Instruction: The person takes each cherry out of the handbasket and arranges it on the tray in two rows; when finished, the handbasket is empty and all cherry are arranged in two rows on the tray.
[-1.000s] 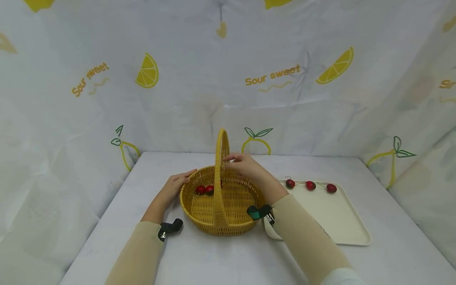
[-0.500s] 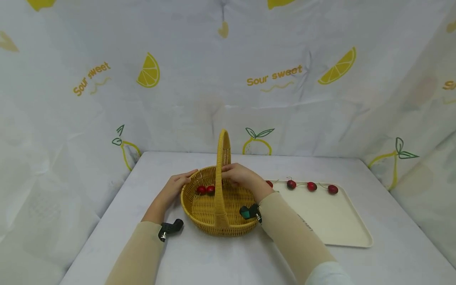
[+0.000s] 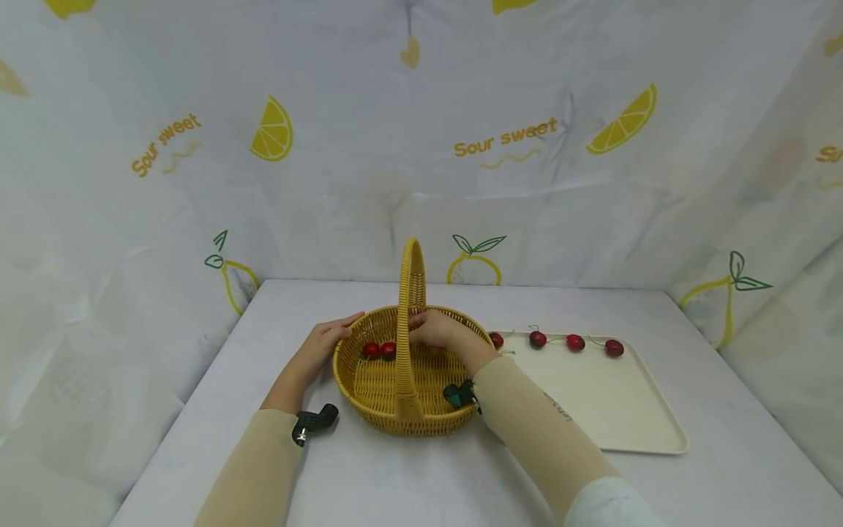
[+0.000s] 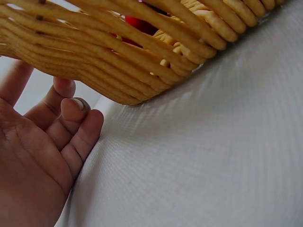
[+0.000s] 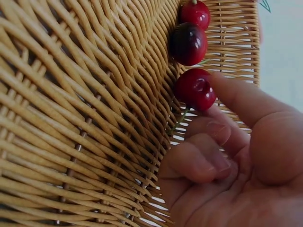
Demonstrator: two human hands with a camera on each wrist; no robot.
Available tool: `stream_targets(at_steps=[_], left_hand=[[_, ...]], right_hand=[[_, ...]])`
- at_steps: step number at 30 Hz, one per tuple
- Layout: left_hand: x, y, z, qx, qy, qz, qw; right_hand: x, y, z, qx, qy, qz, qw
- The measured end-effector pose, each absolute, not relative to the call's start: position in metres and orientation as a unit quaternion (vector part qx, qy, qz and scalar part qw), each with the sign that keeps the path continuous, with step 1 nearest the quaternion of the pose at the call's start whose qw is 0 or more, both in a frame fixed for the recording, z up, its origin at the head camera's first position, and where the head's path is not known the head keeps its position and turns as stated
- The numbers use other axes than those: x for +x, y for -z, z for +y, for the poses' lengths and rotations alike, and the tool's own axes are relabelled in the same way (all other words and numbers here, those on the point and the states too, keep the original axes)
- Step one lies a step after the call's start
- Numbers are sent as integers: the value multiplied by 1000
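Observation:
A yellow woven basket (image 3: 375,388) with a tall arched handle (image 3: 403,351) stands mid-table. Inside, at the left, lie two dark red cherries, one shiny cherry (image 3: 371,351) beside another cherry (image 3: 388,351). My right hand (image 3: 448,333) reaches into the basket behind the handle. In the right wrist view its thumb and a finger pinch a third cherry (image 5: 193,87), green stem downward, low against the weave and close to the other two. My left hand (image 3: 319,348) touches the basket's left rim; in the left wrist view its fingers (image 4: 87,130) are loosely bent beside the wickerwork.
A cream tray (image 3: 619,410) lies to the right, partly under my right forearm. Several cherries line its back edge, among them a rightmost cherry (image 3: 614,348) with a stem. A white cloth with lemon prints (image 3: 421,183) hangs behind the table.
My right hand has moved down and into the basket from above its back rim, and the forearm has shifted left, uncovering another cherry on the tray. My left hand has stayed put.

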State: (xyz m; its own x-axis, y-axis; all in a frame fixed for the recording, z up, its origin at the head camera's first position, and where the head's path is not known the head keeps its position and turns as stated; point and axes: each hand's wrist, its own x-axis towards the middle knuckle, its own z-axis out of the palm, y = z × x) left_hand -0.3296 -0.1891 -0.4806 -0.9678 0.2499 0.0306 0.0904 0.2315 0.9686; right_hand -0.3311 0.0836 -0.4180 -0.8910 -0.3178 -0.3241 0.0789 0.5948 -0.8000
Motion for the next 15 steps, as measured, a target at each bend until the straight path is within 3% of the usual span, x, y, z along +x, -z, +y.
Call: stream_targets(at_steps=[15], left_hand=[[-329,479,-190,109,-606,786,66]], right_hand=[[-328,418,84,-84,387,895,204]])
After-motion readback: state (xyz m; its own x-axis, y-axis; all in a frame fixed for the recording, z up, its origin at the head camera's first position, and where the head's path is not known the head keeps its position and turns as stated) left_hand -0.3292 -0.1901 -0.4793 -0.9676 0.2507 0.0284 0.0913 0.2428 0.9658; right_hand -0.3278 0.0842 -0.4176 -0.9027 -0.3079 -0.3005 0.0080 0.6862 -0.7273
